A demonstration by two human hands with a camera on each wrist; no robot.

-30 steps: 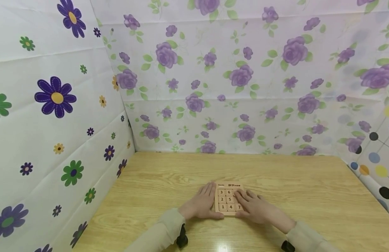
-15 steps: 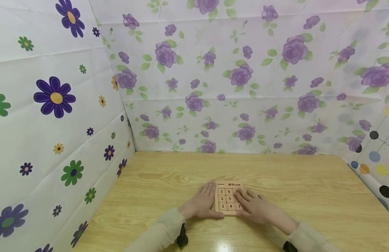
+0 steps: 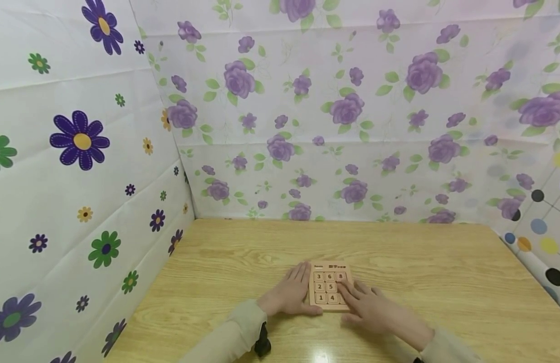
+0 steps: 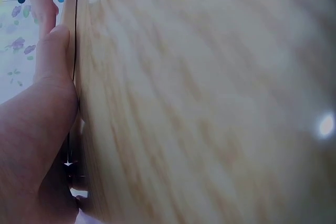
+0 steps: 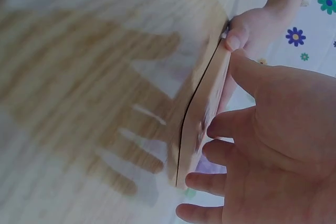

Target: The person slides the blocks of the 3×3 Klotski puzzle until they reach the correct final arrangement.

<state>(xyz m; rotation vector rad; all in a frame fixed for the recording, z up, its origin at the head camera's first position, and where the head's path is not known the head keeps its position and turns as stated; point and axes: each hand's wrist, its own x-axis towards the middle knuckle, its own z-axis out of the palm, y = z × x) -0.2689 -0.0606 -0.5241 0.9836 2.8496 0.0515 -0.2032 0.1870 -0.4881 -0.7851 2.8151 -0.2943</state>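
A wooden number slide puzzle (image 3: 330, 286) lies flat on the table, with tiles 3, 6, 8, 2, 5, 1 and 4 readable. My left hand (image 3: 290, 292) steadies it, straight fingers along its left side and thumb along the near edge. In the left wrist view that thumb (image 4: 54, 51) rests against the puzzle's side (image 4: 72, 35). Over the right column reaches my right hand (image 3: 370, 305), fingers extended, fingertips at the middle row. It hides the lower right part of the board. The right wrist view shows this hand's palm (image 5: 283, 150) with fingers spread beside the puzzle (image 5: 202, 108).
The wood-grain table (image 3: 243, 247) is glossy and reflects light near its front. A white cloth with purple roses (image 3: 348, 108) hangs behind it. Flowered cloth (image 3: 80, 141) covers the left side, dotted cloth (image 3: 538, 227) the right.
My right hand has drawn slightly toward me along the puzzle's right column. Tile 8 is now uncovered, while tile 7 has become hidden. The left hand and the board have stayed in place.
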